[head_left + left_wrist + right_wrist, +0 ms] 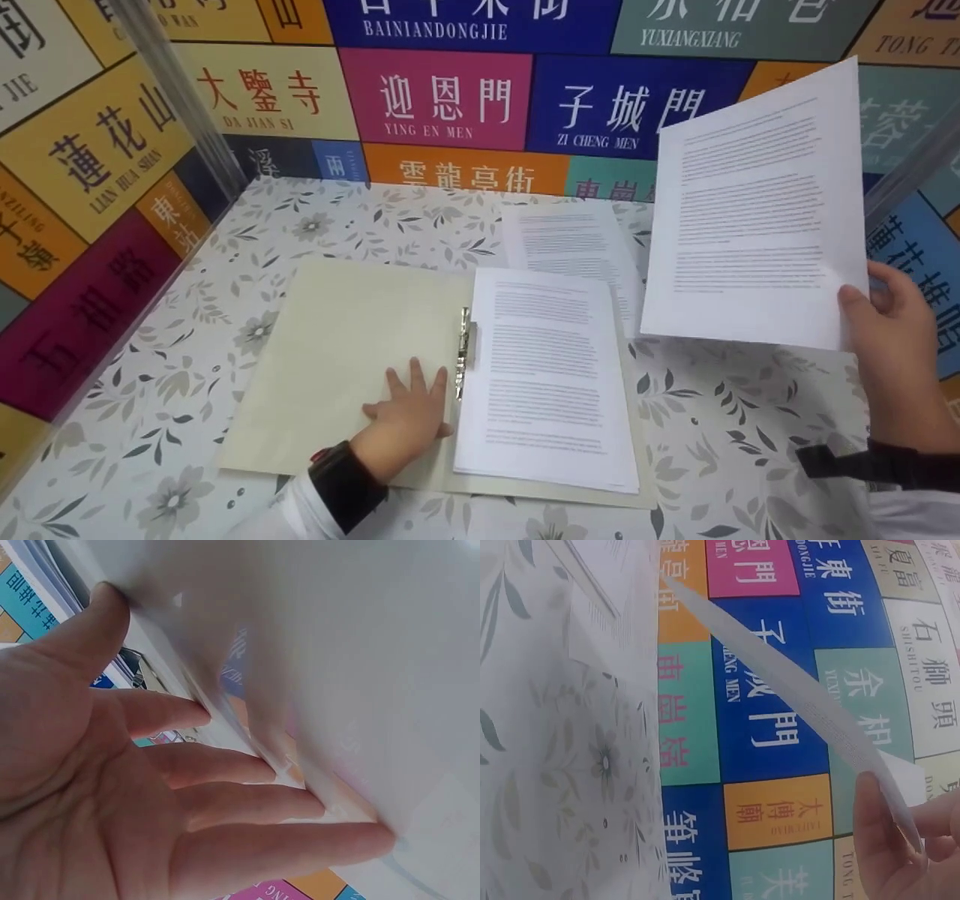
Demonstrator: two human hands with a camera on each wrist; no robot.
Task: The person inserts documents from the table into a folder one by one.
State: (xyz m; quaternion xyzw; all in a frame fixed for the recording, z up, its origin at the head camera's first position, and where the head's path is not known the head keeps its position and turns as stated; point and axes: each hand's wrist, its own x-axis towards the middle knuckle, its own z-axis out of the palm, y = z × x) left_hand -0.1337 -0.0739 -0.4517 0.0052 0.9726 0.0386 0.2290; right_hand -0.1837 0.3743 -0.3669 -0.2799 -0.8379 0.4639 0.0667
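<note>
An open pale cream file folder (360, 322) lies on the table, a metal clip (463, 352) along its fold. My left hand (405, 420) rests on the inside of its left cover with fingers spread; the left wrist view shows the fingertips (375, 836) touching that smooth surface. A stack of printed sheets (544, 375) lies on the right cover beside the clip. On the right, my right hand (896, 330) holds a printed sheet (750, 217) up off the table, pinched near its lower right corner. In the right wrist view the sheet (802, 705) appears nearly edge-on.
Another printed sheet (570, 232) lies behind the folder, partly covered by the stack. The table (712, 435) has a leaf and flower pattern. Behind it stands a wall of coloured panels (442, 97) with printed characters, and a clear upright edge (187, 97) rises at the left.
</note>
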